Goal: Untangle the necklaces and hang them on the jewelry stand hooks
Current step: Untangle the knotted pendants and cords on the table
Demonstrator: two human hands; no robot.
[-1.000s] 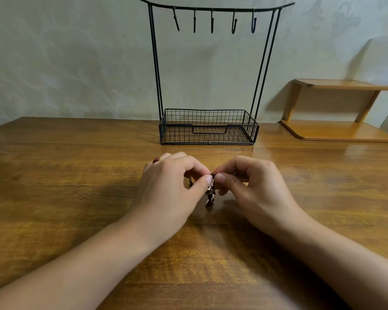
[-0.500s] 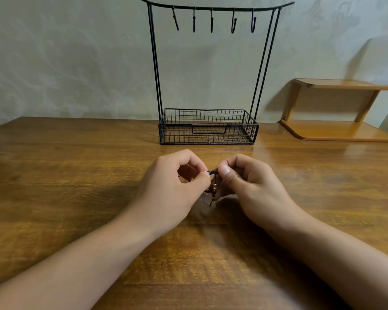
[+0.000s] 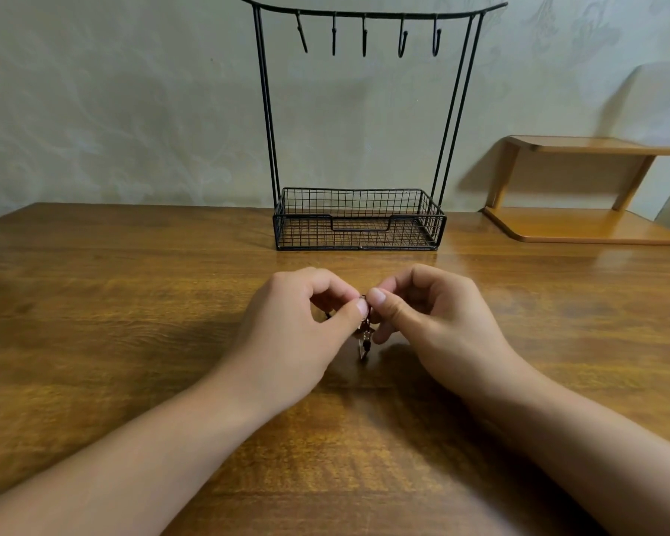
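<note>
Brown wooden table carries the black wire jewelry stand, its five hooks bare. Near its basket, left hand and right hand both pinch a small dark beaded necklace tangle, pendant dangling. Judged light, limp, snag-prone; grip cords beside the knot.

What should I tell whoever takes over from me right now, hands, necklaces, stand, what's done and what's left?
Left hand: pinching the tangled necklaces at the top.
Right hand: pinching the same bundle from the other side.
The bundle hangs between the thumbs, just above the table; how many strands cannot be told.
Jewelry stand is behind the hands; all five hooks are bare.
Done: nothing hung.
Left: untangle, then hang each necklace on a hook.
</note>
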